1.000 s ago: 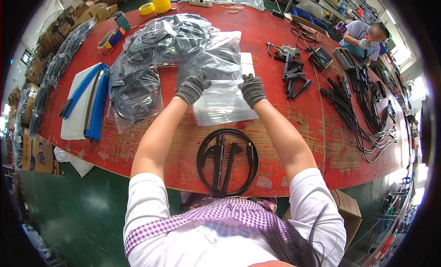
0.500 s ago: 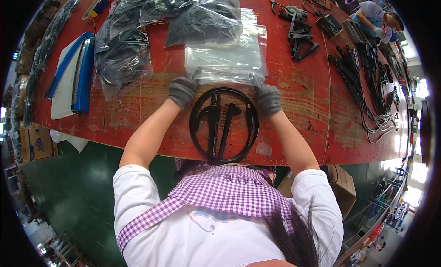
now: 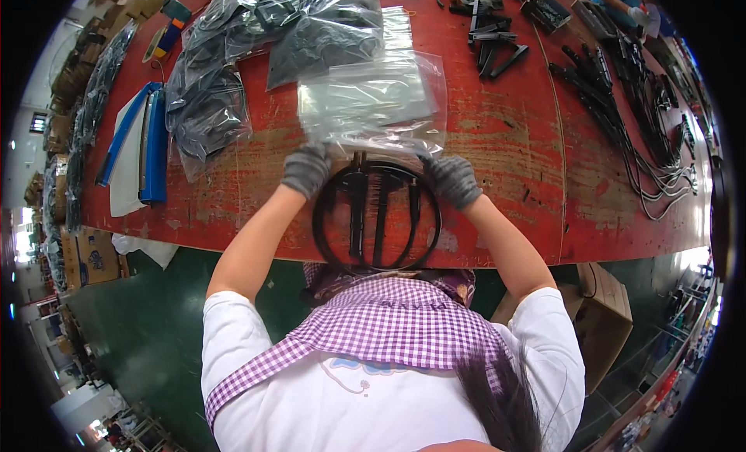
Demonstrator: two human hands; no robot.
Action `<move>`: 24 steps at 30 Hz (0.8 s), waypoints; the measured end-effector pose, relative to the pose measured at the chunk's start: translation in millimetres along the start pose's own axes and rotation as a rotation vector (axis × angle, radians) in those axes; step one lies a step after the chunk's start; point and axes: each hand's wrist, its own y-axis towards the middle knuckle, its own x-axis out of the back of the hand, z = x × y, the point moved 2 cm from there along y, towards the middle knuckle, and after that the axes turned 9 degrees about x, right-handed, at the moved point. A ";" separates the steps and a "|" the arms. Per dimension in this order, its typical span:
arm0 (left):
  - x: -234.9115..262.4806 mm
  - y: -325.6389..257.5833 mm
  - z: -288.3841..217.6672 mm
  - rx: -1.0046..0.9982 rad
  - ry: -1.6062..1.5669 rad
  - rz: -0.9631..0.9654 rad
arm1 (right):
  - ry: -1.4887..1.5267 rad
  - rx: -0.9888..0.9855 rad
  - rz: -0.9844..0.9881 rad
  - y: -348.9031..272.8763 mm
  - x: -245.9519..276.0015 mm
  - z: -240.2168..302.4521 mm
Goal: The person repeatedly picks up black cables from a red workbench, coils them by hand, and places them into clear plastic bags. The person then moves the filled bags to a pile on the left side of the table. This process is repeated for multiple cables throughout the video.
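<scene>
View examined: head, the left of 2 fisheye cameras worn side by side on the person's head. It looks steeply down and forward, with the checked apron (image 3: 388,324) close below. The left hand (image 3: 307,171) and right hand (image 3: 453,180) fall near mid-frame. Coverage is wide, taking in the green floor (image 3: 171,328) and red table (image 3: 501,207), its near edge bowed.

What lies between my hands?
Between your left hand and right hand, the head view shows the near edge of a clear bag and the far part of a black coil.
</scene>
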 end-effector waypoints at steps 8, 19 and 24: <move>5.1 59.5 -14.1 0.041 -0.004 -0.249 | -0.066 -0.026 -0.227 25.7 -30.4 -31.6; 7.9 -44.4 -36.4 -0.364 0.197 0.040 | 0.007 0.046 0.061 -126.3 -0.5 68.6; 0.5 -39.3 -23.1 -0.294 -0.496 -0.163 | -0.049 0.045 0.123 -96.5 6.4 66.3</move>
